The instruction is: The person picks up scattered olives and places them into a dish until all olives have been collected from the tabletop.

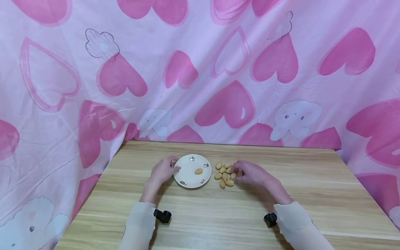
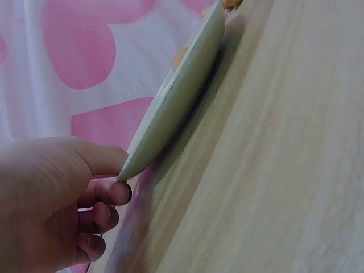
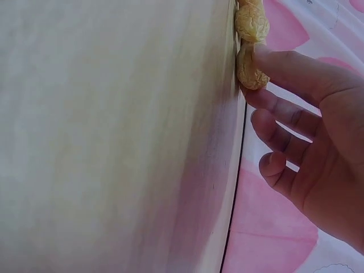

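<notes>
The small round white plate (image 1: 192, 171), near the bench's far edge, is pinched at its rim by the left hand (image 1: 162, 172), while a tan unshelled peanut (image 3: 250, 65) just right of it is pinched by the right hand (image 1: 250, 172).

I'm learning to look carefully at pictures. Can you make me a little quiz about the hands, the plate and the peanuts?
1. True or false: the plate holds just one peanut.
2. Which hand touches the plate's rim? A) left hand B) right hand
3. Fill in: the peanut pile lies on the wooden ____.

Key: 1 true. 2 A; its thumb and fingers pinch the rim. 3 table; the right hand's fingers reach into the pile there.
</notes>
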Demonstrator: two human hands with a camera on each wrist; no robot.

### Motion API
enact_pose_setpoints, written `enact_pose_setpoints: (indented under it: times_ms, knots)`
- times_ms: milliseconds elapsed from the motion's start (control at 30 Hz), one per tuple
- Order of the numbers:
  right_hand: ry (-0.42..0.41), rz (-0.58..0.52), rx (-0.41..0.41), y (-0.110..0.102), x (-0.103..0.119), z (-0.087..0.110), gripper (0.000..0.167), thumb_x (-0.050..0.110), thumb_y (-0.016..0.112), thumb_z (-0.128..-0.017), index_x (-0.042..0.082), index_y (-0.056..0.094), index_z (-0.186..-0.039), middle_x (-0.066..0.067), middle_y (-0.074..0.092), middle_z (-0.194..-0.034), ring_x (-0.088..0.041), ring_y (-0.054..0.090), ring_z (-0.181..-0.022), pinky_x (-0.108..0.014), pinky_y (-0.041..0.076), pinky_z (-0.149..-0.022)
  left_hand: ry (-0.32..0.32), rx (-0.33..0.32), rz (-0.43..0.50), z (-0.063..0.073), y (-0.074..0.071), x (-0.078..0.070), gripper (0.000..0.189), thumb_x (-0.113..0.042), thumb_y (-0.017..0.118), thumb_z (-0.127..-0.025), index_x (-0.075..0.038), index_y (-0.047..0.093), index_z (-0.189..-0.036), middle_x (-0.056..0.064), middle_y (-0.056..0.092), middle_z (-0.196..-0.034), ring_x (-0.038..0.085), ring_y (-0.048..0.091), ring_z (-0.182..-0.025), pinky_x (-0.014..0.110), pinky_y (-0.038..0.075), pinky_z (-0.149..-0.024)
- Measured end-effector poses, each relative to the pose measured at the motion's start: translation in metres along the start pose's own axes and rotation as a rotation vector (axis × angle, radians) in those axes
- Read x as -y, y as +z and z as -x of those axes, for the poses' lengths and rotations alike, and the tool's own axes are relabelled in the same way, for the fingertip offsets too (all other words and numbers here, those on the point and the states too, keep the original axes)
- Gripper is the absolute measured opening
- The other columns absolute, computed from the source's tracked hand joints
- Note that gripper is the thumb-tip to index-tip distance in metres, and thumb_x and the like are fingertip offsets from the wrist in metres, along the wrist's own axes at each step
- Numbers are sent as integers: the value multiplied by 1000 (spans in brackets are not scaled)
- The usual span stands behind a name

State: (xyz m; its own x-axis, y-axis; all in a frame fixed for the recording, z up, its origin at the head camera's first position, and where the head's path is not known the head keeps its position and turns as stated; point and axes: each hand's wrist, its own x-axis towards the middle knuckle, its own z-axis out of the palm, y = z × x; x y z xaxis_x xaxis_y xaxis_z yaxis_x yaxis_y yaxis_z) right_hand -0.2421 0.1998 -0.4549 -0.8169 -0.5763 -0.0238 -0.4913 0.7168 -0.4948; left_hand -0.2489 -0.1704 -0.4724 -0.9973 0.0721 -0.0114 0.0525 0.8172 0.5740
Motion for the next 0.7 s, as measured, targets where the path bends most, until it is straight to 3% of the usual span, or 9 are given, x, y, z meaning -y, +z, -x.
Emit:
enact_pose_setpoints:
  times_ms: [367,700]
  knots:
    - [23,19,-37,3,-1,0,22,16,76,-80,20,65,-99,9,64,-92,-11,59,-82,-28,49,-74,-16,8,-1,1,-2,-1,42,-26,69,-89,-18,64,-130,3,63,-86,18,54,-76,32,39,-65]
    - [41,20,-49,-2,4,1,21,18,76,-81,21,66,-99,8,63,-93,-11,57,-79,-26,48,-70,-4,6,-4,-1,0,1,42,-27,70,-89,-18,65,-129,2,65,-88,17,55,-77,31,39,-66]
